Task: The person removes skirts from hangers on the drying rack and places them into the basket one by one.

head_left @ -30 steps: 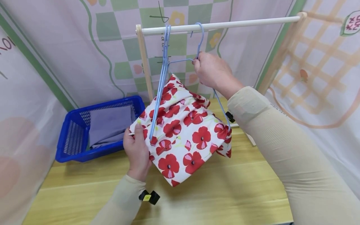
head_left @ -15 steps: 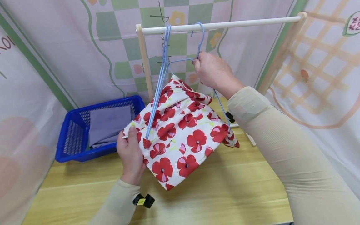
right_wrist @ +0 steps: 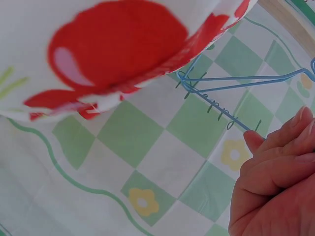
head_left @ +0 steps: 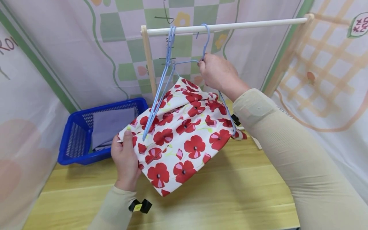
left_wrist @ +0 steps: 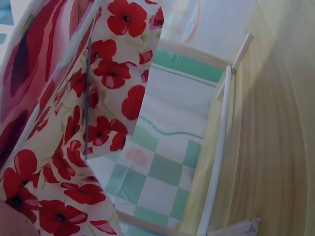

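My right hand (head_left: 219, 72) grips a blue wire hanger (head_left: 206, 41) at its neck, just under the hook. That hook loops over the white rail (head_left: 244, 25). A white cloth with red poppies (head_left: 184, 140) hangs slantwise on the hanger, and the hanger's right corner shows at its right edge. My left hand (head_left: 125, 159) pinches the cloth's left edge, thumb on top and the other fingers mostly hidden behind. Other blue hangers (head_left: 158, 99) hang from the rail's left end, in front of the cloth. In the right wrist view, the right hand (right_wrist: 280, 182) curls round the hanger wire.
A blue plastic basket (head_left: 72, 159) stands on the wooden table (head_left: 238, 191) at the left, with a folded grey-purple cloth (head_left: 112, 126) inside. Wooden posts (head_left: 149, 60) hold up the rail. Printed curtains (head_left: 189, 12) enclose the table behind and at both sides.
My left hand has moved left, drawing the cloth's left edge with it, so the cloth spreads wider. The lower ends of the left hangers have swung left. My right hand stays in place.
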{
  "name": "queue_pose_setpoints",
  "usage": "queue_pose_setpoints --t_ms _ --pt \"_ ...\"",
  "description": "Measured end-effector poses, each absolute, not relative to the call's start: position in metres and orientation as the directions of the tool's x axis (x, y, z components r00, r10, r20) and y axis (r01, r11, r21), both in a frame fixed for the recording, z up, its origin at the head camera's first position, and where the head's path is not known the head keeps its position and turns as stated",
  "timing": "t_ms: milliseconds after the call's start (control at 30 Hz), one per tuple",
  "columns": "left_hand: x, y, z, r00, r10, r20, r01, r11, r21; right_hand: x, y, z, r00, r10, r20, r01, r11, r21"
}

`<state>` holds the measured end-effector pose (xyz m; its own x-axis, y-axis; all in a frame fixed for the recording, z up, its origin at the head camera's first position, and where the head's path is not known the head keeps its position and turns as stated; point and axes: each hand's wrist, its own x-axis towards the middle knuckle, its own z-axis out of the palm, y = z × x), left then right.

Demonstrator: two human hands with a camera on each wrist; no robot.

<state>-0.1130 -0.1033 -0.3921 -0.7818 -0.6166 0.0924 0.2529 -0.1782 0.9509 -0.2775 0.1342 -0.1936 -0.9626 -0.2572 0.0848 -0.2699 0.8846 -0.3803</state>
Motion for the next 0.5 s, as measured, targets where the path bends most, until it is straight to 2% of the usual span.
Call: queue_pose_setpoints --t_ms 500 --pt "-0.106 -0.121 -0.384 -0.766 -0.632 0.115 0.277 -0.163 0.947 -0.280 0.134 -0.192 -0.963 -0.255 0.083 -0.267 0.885 -0.382"
